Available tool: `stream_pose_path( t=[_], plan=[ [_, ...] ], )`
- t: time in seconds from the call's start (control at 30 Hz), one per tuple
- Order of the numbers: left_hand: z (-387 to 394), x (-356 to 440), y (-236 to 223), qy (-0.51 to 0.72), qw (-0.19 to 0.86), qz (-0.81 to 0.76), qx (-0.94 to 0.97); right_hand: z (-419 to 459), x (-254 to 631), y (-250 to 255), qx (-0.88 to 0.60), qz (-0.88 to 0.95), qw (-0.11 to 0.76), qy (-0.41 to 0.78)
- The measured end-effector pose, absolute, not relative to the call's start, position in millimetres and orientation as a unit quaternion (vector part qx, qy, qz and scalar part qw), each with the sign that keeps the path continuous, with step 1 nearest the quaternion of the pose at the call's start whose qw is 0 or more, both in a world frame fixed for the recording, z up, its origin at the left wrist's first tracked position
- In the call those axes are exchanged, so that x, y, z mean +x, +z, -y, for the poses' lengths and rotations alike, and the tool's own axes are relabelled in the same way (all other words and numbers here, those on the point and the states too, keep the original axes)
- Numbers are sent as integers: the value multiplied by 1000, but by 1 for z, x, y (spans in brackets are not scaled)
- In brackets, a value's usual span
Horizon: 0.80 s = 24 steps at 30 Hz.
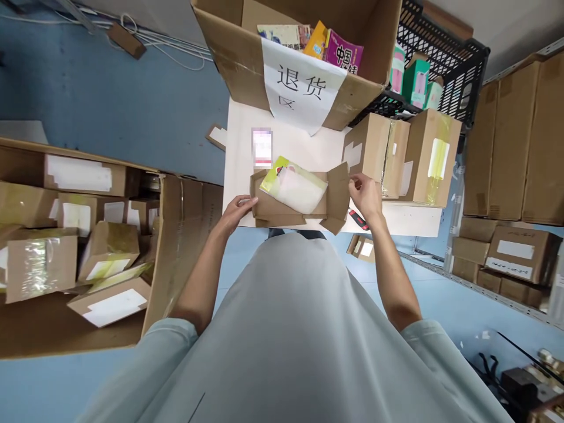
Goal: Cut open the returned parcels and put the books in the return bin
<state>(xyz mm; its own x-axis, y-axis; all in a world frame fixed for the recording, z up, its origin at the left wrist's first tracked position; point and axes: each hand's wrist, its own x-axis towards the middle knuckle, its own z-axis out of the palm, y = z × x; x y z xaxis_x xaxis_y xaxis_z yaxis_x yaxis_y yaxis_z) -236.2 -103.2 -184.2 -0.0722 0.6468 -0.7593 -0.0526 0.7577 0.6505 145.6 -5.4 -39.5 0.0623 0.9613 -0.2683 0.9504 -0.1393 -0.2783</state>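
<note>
An opened cardboard box (264,205) lies on the white table with its flaps spread. Inside it rests a clear plastic packet (302,189) with a green and yellow header, set at a slant. My left hand (238,214) is at the box's left edge, fingers stretched out and fingertips against the cardboard. Beside the raised right flap, my right hand (366,197) has its fingers curled together; whether they pinch the flap's edge is hard to see. A red and black box cutter (358,220) lies just below my right hand.
A large carton (238,76) with a paper sign holds colourful packs at the table's back. Taped boxes (429,158) stand at right, before a black crate (445,64). On the left, a big carton (189,235) holds several parcels. A blurred card (262,147) lies behind the opened box.
</note>
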Motion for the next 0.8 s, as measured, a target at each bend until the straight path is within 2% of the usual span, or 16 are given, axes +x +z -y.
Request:
stream_pose_path(
  t=[0.1,0.3,0.5,0.63,0.8],
  plan=[
    [111,-238,-194,263,607,-716,221,14,149,-41,-734,650,-6,197],
    [103,-231,-177,296,387,-781,392,35,127,-39,-730,679,-14,76],
    [70,-205,-172,249,405,-717,510,35,90,-58,-672,722,-20,161],
    [49,-187,-180,195,418,-690,558,25,70,-96,-668,698,-81,244],
    [31,-165,-181,204,395,-679,585,9,46,-145,-680,659,-151,284]
  ],
)
